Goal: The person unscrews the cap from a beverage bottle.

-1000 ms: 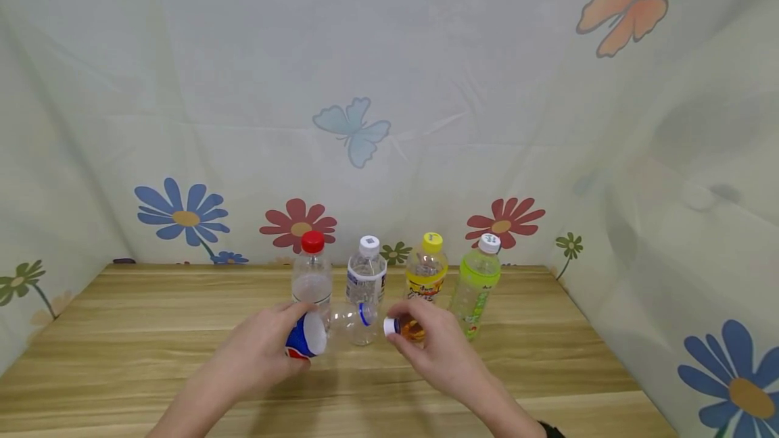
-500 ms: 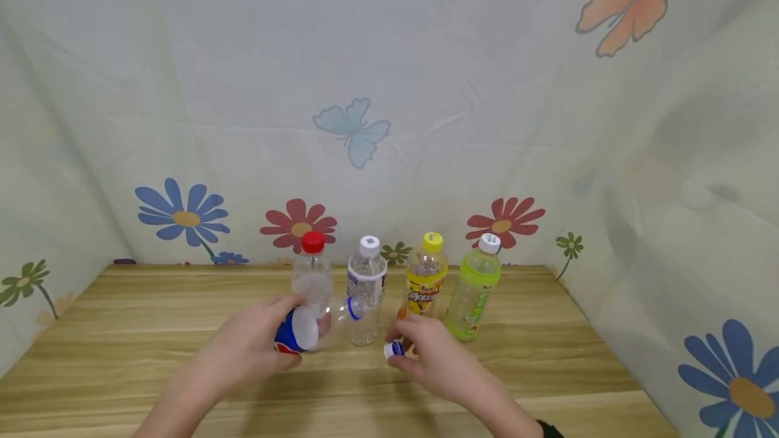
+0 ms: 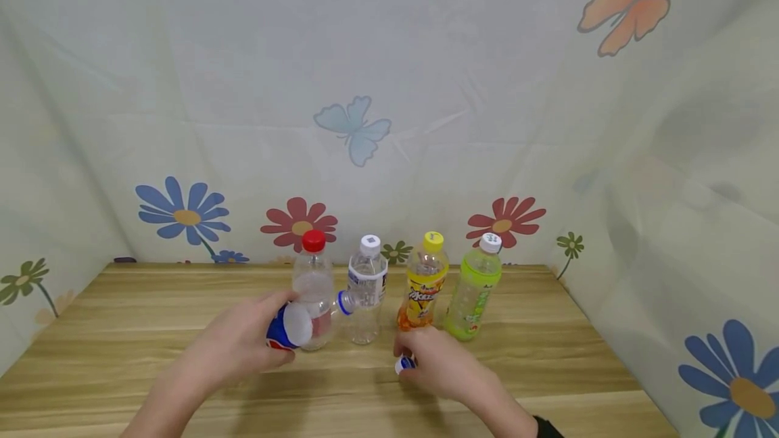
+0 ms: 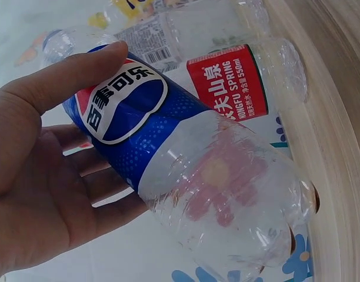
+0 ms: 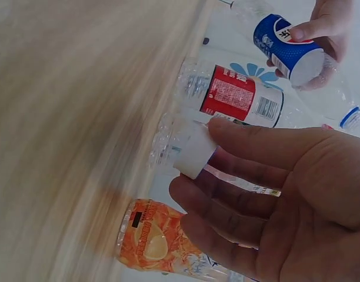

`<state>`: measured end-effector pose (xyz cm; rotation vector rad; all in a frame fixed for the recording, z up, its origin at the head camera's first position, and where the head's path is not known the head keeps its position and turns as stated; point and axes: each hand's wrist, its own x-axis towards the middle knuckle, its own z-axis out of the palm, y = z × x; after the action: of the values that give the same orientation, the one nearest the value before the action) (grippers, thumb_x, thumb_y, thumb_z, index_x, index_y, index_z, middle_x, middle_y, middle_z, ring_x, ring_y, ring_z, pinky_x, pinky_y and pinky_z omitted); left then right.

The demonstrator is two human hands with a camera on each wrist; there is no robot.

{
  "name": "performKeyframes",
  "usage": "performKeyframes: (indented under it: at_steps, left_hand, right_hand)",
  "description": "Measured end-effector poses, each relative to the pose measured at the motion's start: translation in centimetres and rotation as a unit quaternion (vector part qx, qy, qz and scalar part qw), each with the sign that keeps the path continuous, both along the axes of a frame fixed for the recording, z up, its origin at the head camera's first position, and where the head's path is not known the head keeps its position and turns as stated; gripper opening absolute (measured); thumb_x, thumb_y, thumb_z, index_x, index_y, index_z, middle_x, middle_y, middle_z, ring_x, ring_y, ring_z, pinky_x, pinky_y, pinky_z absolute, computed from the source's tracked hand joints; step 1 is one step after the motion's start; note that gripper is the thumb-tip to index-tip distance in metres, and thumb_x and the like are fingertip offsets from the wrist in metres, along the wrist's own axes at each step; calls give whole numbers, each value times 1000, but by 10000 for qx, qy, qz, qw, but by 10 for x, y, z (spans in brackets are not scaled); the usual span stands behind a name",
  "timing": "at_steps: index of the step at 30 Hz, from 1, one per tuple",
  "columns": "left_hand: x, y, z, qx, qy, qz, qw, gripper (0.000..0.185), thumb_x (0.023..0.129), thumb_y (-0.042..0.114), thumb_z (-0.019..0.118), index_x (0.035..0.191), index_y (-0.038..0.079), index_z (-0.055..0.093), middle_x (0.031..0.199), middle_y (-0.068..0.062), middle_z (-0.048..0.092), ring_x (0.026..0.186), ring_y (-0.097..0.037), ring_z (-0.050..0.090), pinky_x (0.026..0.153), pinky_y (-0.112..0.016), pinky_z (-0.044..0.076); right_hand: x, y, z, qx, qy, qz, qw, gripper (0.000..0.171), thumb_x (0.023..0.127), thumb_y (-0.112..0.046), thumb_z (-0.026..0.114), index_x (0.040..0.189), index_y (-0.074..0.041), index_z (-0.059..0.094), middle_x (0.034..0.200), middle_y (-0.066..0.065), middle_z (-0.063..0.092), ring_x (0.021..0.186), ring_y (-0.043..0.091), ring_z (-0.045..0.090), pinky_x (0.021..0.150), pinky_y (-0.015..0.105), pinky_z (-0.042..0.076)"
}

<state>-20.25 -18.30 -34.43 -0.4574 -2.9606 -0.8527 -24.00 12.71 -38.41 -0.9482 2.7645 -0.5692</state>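
Observation:
My left hand (image 3: 234, 340) grips a clear plastic bottle with a blue label (image 4: 139, 111) round its labelled part. The bottle is tilted above the table, its uncapped neck with a blue ring (image 3: 344, 303) toward the right. With thumb and fingers my right hand (image 3: 444, 365) pinches a small bottle cap (image 3: 404, 365), white inside and blue outside, low over the tabletop. In the right wrist view the cap (image 5: 196, 153) shows its pale side at the fingertips. A gap separates cap and bottle neck.
Behind the hands a row of bottles stands upright on the wooden table (image 3: 182, 303): a red-capped one (image 3: 313, 276), a white-capped one (image 3: 367, 269), a yellow-capped one (image 3: 424, 286) and a green-labelled one (image 3: 475, 289). A flowered cloth (image 3: 426, 174) hangs behind and beside the table.
The left hand has drawn the bottle to the left, away from the cap. My right hand has lowered the cap toward the tabletop, slightly to the right.

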Motion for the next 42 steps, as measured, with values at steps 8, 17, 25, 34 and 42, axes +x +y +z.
performKeyframes:
  at_steps: [8,17,25,34,42]
  left_hand:
    - [0,-5,3,-59,213,-44,9997,76,69,20,97,132,5,59,121,-9,68,103,-29,66,88,-53,58]
    - [-1,-10,7,-28,171,-27,9998,78,70,24,97,135,6,58,124,-10,66,106,-30,65,87,-55,58]
    - [0,-12,8,2,181,-30,9998,77,70,21,97,134,6,58,123,-10,67,105,-30,65,86,-54,59]
    - [1,-17,9,9,228,37,9997,78,70,23,97,135,6,57,123,-11,67,105,-32,65,83,-53,60]
    - [2,-26,14,175,320,65,9993,80,70,24,97,136,5,55,123,-12,66,105,-33,65,84,-54,59]
  right_hand:
    - [-1,-1,-8,192,-76,79,9998,17,85,-12,85,93,-13,70,80,-10,61,71,3,55,63,23,51]
    - [-1,-7,-17,94,217,348,9991,18,83,-11,86,92,-11,69,80,-10,60,72,1,54,66,22,51]
    - [-1,-15,-20,168,254,383,9988,19,83,-11,86,90,-12,69,80,-10,60,74,2,53,68,21,50]
    - [-3,-18,-18,391,39,302,9988,16,84,-11,85,91,-12,70,80,-10,61,73,2,54,66,21,50]
    - [-3,-27,-16,815,47,500,9954,20,83,-8,84,84,-16,65,74,-11,56,68,4,51,61,21,46]
